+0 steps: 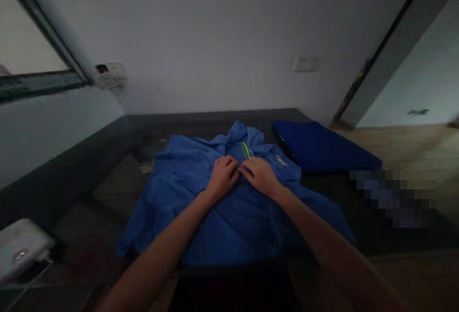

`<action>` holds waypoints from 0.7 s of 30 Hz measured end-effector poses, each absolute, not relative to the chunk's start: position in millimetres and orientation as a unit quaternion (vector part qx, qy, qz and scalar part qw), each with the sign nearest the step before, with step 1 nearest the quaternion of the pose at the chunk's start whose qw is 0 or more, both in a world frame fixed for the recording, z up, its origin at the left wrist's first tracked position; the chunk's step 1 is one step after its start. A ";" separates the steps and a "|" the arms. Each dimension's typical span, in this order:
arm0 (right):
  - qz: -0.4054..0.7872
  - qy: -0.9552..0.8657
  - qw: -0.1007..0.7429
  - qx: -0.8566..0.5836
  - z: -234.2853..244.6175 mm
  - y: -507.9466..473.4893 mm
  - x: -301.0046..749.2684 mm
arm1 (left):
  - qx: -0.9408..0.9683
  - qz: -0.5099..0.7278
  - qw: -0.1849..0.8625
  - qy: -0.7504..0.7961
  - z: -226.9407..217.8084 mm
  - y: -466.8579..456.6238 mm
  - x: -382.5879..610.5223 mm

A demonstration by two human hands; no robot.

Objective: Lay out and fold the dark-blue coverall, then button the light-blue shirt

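Note:
A blue long-sleeved jacket [247, 226] lies spread on a dark table, its collar toward the wall and its sleeves out to both sides. It has a yellow-green strip by the front opening and a small white label on the chest. My left hand [224, 173] and my right hand [261, 174] meet at the middle of its front, below the yellow-green strip. Both have their fingers curled and pinched on the cloth at the front opening. The exact bit between the fingertips is hidden.
A folded darker blue cloth item [322, 147] lies at the table's back right. A white box-like device [23, 250] with a cable stands at the front left. Wall sockets [306, 64] sit above the dark table [201, 117]. A blurred-out patch covers something at right.

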State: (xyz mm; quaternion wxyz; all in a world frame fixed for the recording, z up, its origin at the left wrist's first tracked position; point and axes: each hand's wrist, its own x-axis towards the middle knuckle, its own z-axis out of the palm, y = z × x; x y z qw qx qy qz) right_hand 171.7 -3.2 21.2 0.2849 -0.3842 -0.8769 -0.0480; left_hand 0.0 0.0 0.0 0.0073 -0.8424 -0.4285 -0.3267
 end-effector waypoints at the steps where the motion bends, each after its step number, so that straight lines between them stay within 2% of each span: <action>1: -0.043 -0.873 0.287 -0.393 20.9 -2.2 172.1 | -0.841 -0.338 0.000 -0.423 0.6 -0.3 0.6; 6: -0.011 -0.827 0.334 -0.453 21.4 4.8 178.2 | -0.807 -0.418 -0.041 -0.415 6.7 3.3 -3.0; 10: 0.013 -0.781 0.396 -0.484 24.8 13.3 190.0 | -0.751 -0.462 -0.063 -0.466 8.9 17.5 -17.7; 15: 0.019 -0.715 0.478 -0.510 31.4 24.8 211.4 | -0.733 -0.388 -0.075 -0.554 1.2 34.0 -34.4; 21: 0.031 -0.686 0.533 -0.495 36.8 28.1 225.3 | -0.773 -0.364 -0.074 -0.514 -7.3 31.7 -28.0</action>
